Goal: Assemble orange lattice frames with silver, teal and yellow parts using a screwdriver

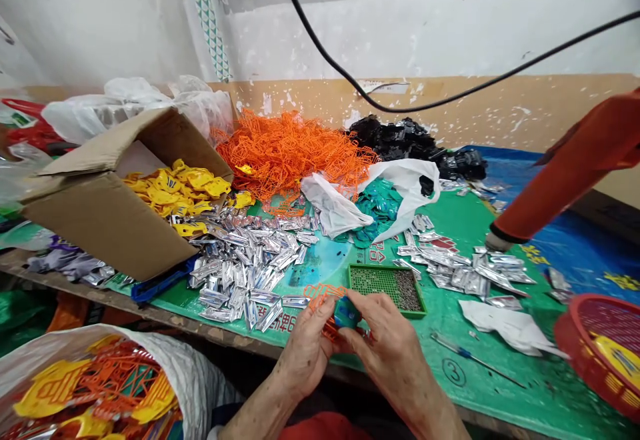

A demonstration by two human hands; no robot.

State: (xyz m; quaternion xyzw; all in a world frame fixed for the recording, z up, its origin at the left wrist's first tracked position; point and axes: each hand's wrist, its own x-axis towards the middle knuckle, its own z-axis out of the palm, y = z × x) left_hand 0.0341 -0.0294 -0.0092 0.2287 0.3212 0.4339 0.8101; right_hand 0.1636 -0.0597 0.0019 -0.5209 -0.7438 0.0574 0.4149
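My left hand (306,343) is closed around an orange plastic frame (325,291), whose top edge sticks up above the thumb. My right hand (393,333) pinches a small teal-blue plastic piece (346,313) against the frame. Both hands meet at the table's front edge, and the lower part of what they hold is hidden by the fingers. Just beyond the right hand lies a green tray (388,269) of tiny metal parts. Left of it spreads a heap of silvery metal strips (245,267).
A cardboard box (110,220) spills yellow plastic parts (185,187). Behind are an orange heap (295,150), black parts (400,140) and a white bag (327,207) of teal pieces. An orange-red tool (565,167) hangs at right above a red basket (575,333). A screwdriver (475,358) lies nearby.
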